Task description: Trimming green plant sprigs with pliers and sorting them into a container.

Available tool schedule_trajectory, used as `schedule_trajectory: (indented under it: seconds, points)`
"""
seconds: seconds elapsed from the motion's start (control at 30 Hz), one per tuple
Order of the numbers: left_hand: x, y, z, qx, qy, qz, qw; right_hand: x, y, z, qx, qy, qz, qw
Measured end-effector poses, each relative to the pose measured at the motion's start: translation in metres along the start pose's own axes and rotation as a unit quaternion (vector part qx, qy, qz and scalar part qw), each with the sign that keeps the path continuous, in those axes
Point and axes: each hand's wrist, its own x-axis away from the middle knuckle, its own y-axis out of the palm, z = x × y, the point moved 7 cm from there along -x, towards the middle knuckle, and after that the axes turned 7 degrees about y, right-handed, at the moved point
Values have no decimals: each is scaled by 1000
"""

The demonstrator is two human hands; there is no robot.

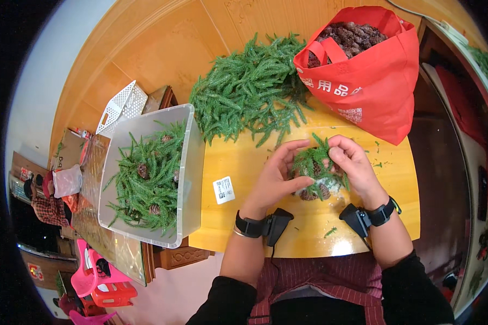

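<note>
Works at a glossy yellow table (228,228), mostly right of a clear bin (192,184) full of green sprigs (133,192) and brown cones (142,171). Has a panelled wood wall (162,43) behind the bin, a white basket (122,105) just beyond it, and a pink chair (85,276) to its near left. Keeps a loose heap (249,86) of greenery beyond the bin to the right, a red bag (387,89) of cones farther right, and a white label (223,189) just beside the bin.

Handles a bundle (310,165) well right of the bin: small, bushy, green-needled, with brown cones along the near side. Cannot tell whether resting on the table or lifted.

Holds the bundle's left side in the left hand (279,181), with thumb and fingers well parted around it. Pinches greenery at its right in the right hand (358,165), with thumb and forefinger nearly together.
</note>
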Motion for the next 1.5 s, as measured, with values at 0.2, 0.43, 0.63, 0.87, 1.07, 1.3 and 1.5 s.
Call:
schedule_trajectory:
  seconds: [0.2, 0.43, 0.63, 0.87, 1.07, 1.3, 1.5]
  points:
    - [-1, -7, -7, -63, 9, 13, 998, -1, 2, 2, -6, 2, -28, 1000]
    - [3, -21, -16, -134, 12, 105, 985, 2, 16, 2, -22, -14, -95, 995]
    - [5, -30, -10, -247, 61, 158, 954, 4, 23, 8, -21, -5, -145, 989]
    - [0, -26, 5, -273, 152, 80, 946, 3, 20, 10, 26, 36, -106, 993]
    - [4, -13, 4, -63, 26, 17, 998, 5, 14, 10, 2, 20, -107, 994]
    - [8, -15, -5, 14, -53, 31, 998, 5, 17, 6, 1, 10, -103, 995]
    - [4, -14, -9, 50, -22, 12, 998, 2, 9, 7, 33, 4, -71, 997]
